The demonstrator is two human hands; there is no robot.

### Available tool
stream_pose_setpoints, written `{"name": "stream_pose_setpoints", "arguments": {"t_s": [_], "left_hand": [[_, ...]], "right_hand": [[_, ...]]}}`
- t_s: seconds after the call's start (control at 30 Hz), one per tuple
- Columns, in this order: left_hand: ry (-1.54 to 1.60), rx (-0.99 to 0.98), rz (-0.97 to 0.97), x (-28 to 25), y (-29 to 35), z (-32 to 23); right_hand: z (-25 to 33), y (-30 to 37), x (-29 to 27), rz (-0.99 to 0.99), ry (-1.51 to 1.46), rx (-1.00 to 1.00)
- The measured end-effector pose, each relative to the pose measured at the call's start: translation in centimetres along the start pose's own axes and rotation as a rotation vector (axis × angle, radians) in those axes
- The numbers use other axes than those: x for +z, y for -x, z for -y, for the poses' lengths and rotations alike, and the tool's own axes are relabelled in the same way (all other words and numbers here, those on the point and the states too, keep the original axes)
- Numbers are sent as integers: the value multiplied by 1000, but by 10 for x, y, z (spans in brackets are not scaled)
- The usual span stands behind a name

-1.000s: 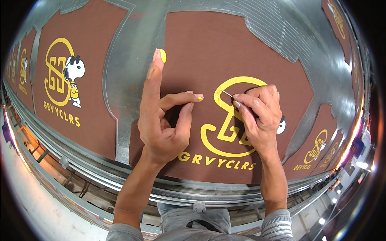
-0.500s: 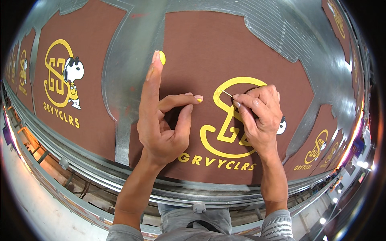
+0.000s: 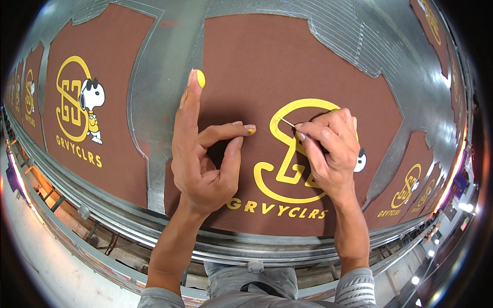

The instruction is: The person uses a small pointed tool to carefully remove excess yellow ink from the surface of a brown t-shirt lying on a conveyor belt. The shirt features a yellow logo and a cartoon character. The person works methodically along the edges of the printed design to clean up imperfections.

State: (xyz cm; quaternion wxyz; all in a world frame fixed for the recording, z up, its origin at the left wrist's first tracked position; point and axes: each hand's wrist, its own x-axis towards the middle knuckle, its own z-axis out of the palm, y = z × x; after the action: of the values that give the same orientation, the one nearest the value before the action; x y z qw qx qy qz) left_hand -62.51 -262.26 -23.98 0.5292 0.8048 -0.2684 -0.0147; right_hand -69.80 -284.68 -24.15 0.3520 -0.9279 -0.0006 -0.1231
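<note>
A brown cut fabric panel [image 3: 246, 66] lies flat, printed with a yellow looping emblem [image 3: 261, 177] and yellow lettering below it. My right hand [image 3: 331, 154] pinches a thin pale stick [image 3: 286, 122] between thumb and fingers. The stick's tip meets the yellow band at the emblem's upper left. Held just above the panel, my left hand [image 3: 208, 159] is empty. Its index finger points away from me with a yellow paint blob [image 3: 201, 79] on the tip. Another finger reaches toward the emblem, with a yellow smear on its tip. My right hand hides part of the print and a white cartoon dog [image 3: 360, 161].
On the metal table [image 3: 154, 102], another brown panel [image 3: 110, 46] with the full emblem and dog lies to the left. Further printed panels run off to both sides. A metal rail [image 3: 221, 241] follows the near edge, between the panels and my body.
My left hand has shifted very slightly left against the panel. The stick tip has moved a little left and down on the yellow band, still in my right hand's pinch.
</note>
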Motion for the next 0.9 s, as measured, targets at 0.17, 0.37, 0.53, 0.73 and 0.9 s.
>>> {"name": "stream_pose_setpoints", "arguments": {"t_s": [0.17, 0.37, 0.53, 0.73, 0.9], "left_hand": [[149, -27, -150, 9, 1, -1], [71, -80, -98, 6, 2, -2], [21, -56, -80, 2, 2, 0], [125, -117, -121, 7, 1, -5], [36, -28, -4, 1, 2, 3]], "right_hand": [[1, -1, 0, 15, 4, -33], [-1, 0, 5, -20, 28, -7], [-2, -1, 3, -9, 15, -16], [0, 0, 5, -32, 27, -2], [1, -1, 1, 16, 30, -15]]}}
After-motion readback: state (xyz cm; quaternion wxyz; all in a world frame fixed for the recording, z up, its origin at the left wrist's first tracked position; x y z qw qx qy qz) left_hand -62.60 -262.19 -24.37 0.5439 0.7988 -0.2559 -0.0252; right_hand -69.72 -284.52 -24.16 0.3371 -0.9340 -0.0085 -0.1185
